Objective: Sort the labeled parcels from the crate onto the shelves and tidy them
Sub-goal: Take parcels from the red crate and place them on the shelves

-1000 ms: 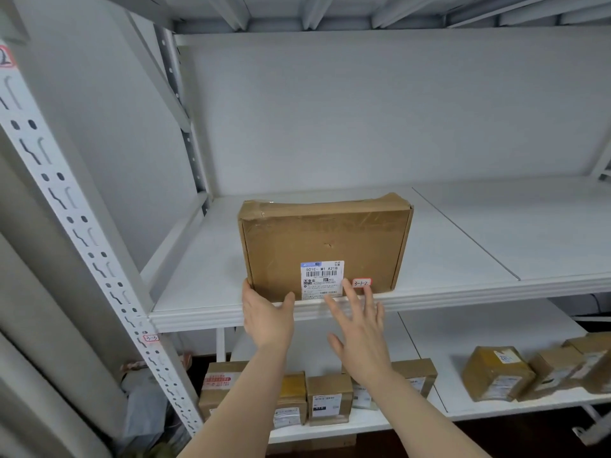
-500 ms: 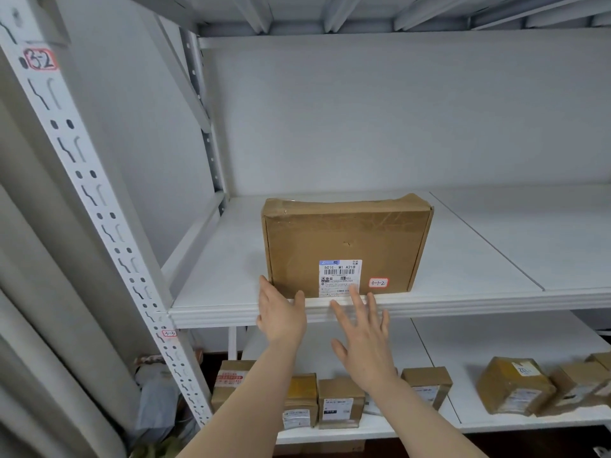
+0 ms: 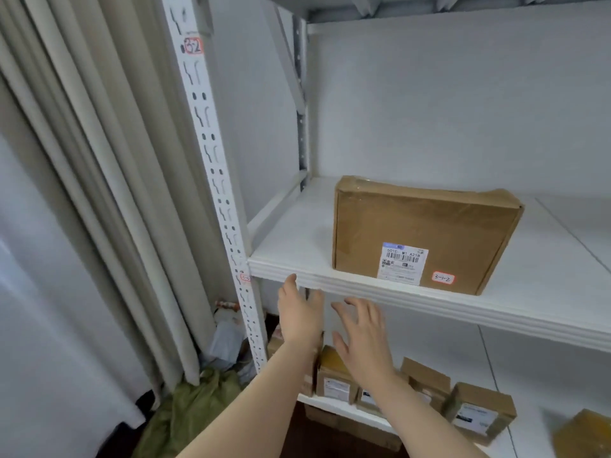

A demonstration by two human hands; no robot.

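Having drawn back from the box (image 3: 420,233) a moment ago, the left hand (image 3: 299,320) and right hand (image 3: 362,338) hang splayed and empty below the frame's centre, under the smooth white shelf (image 3: 297,256) edge, leaving the flat, tape-wrapped brown cardboard box seemingly placed at centre right, label (image 3: 402,263) outward.

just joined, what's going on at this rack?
A person is shelving parcels. A large brown parcel stands at the front of the upper shelf, its 3-1-2 sticker facing out. The left hand and right hand hover open and empty by the shelf's front edge, off the parcel. Smaller parcels sit on the lower shelf.
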